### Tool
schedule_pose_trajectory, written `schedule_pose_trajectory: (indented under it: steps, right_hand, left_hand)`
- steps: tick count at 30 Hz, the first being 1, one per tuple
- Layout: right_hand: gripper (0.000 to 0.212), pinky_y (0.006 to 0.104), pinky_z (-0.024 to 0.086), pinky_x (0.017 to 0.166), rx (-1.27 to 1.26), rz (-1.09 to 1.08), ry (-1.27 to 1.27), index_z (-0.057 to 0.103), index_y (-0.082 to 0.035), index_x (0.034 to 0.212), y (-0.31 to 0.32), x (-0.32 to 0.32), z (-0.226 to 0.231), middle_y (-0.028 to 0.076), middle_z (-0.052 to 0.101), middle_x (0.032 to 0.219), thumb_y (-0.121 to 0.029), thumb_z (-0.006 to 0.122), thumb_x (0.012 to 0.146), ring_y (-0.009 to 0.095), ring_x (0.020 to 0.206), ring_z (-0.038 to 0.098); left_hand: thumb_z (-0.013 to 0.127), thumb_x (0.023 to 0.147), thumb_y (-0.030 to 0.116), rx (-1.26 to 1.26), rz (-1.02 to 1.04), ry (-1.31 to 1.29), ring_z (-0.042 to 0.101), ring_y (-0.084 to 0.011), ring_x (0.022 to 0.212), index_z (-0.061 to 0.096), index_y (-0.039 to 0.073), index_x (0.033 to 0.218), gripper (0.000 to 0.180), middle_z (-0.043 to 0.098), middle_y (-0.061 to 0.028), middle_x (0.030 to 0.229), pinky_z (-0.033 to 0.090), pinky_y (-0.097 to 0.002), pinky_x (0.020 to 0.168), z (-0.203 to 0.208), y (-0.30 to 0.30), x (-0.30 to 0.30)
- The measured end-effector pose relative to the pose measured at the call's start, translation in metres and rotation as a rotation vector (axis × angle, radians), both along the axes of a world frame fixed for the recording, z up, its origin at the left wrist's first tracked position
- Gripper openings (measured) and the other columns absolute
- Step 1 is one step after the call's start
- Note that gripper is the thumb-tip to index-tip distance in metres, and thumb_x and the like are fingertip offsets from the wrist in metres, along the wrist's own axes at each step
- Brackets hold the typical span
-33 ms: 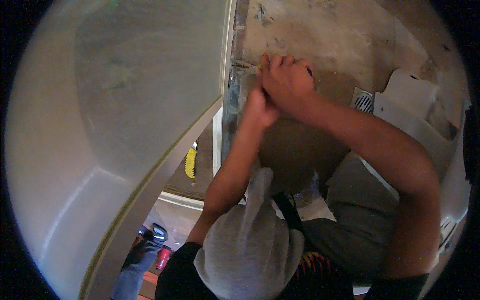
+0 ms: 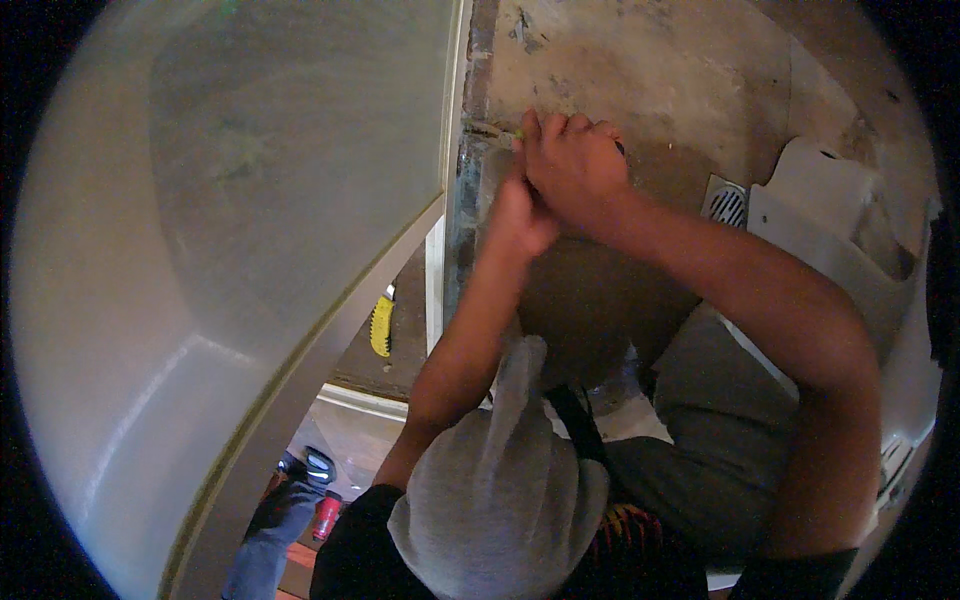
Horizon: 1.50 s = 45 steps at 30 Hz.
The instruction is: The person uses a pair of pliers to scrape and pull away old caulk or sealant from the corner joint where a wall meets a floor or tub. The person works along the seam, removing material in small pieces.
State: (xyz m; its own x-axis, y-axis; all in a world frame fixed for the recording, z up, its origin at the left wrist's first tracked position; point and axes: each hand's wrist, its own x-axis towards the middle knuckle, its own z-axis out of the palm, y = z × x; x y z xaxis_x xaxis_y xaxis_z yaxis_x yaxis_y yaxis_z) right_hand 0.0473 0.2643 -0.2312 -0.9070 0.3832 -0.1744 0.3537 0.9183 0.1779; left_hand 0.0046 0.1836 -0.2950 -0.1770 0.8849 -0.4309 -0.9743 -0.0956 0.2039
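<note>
My right hand (image 2: 578, 165) is closed in a fist around a slim tool, low over the floor beside the door jamb. The tool's dark butt end (image 2: 620, 148) peeks out past the knuckles. A small yellow-green part (image 2: 518, 134) shows by the index finger, and a thin tan piece (image 2: 487, 128) runs from there to the worn jamb (image 2: 466, 205); whether it belongs to the tool I cannot tell. My left hand (image 2: 522, 218) presses close below the right, its fingers curled and mostly hidden, so what it grips is unseen.
A large pale panel (image 2: 300, 130) with a wooden edge rises on the left. Beyond the jamb lies a yellow-handled tool (image 2: 381, 325), with a red cylinder (image 2: 326, 516) and blue denim (image 2: 265, 530) farther down. To the right are a floor drain (image 2: 728, 203) and a whitish plastic piece (image 2: 815, 195).
Both hands stay together; the right fist has dipped very slightly toward me. The thin piece at the jamb looks lighter and broader than before.
</note>
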Motion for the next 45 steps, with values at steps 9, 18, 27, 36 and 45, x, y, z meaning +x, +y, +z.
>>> schedule_pose_trajectory:
  steps: [9, 18, 27, 36, 45]
  right_hand:
    - [0.038, 0.0349, 0.049, 0.048, -0.07, 0.034, 0.091, 0.053, -0.002, 0.11, 0.006, -0.002, -0.011, 0.012, 0.058, 0.076, -0.021, 0.052, 0.078, 0.024, 0.064, 0.06]
    - [0.058, 0.0428, 0.047, 0.074, -0.702, -0.154, -0.04, 0.051, 0.004, 0.105, 0.029, 0.008, -0.004, 0.021, 0.058, 0.084, -0.02, 0.066, 0.054, 0.038, 0.083, 0.058]
    - [0.065, 0.0428, 0.04, 0.088, -1.065, -0.427, 0.172, 0.051, 0.005, 0.108, 0.032, 0.01, 0.001, 0.027, 0.057, 0.1, -0.022, 0.066, 0.051, 0.04, 0.097, 0.053]
    - [0.051, 0.0464, 0.042, 0.083, -0.742, -0.456, -0.015, 0.044, 0.0, 0.105, 0.013, 0.046, 0.003, 0.019, 0.052, 0.103, -0.016, 0.063, 0.061, 0.042, 0.094, 0.052]
    - [0.027, 0.0443, 0.049, 0.066, -1.001, -0.256, -0.103, 0.058, -0.002, 0.091, 0.032, 0.034, -0.006, 0.018, 0.061, 0.089, -0.014, 0.056, 0.067, 0.035, 0.075, 0.06]
  left_hand:
    - [0.044, 0.087, 0.047, 0.066, 0.155, -0.071, 0.038, -0.0222, 0.121, 0.041, 0.025, 0.127, 0.046, 0.041, -0.0008, 0.132, 0.026, -0.0427, 0.103, 0.011, 0.01, -0.001]
    - [0.048, 0.086, 0.046, -0.044, 0.048, -0.15, 0.05, -0.0245, 0.108, 0.047, 0.011, 0.12, 0.05, 0.053, -0.007, 0.118, 0.038, -0.0415, 0.093, -0.013, 0.007, 0.005]
    - [0.054, 0.084, 0.044, -0.212, -0.082, -0.072, 0.053, -0.0281, 0.103, 0.047, 0.008, 0.121, 0.051, 0.055, -0.011, 0.114, 0.042, -0.0419, 0.09, 0.005, 0.032, -0.019]
    - [0.04, 0.091, 0.039, -0.224, -0.198, -0.02, 0.05, -0.0221, 0.11, 0.046, 0.009, 0.121, 0.043, 0.052, -0.0066, 0.119, 0.038, -0.0393, 0.095, 0.016, 0.011, 0.035]
    - [0.046, 0.089, 0.036, -0.274, -0.158, 0.255, 0.052, -0.02, 0.1, 0.046, 0.006, 0.114, 0.039, 0.053, -0.0069, 0.11, 0.045, -0.0385, 0.082, 0.007, -0.016, 0.033]
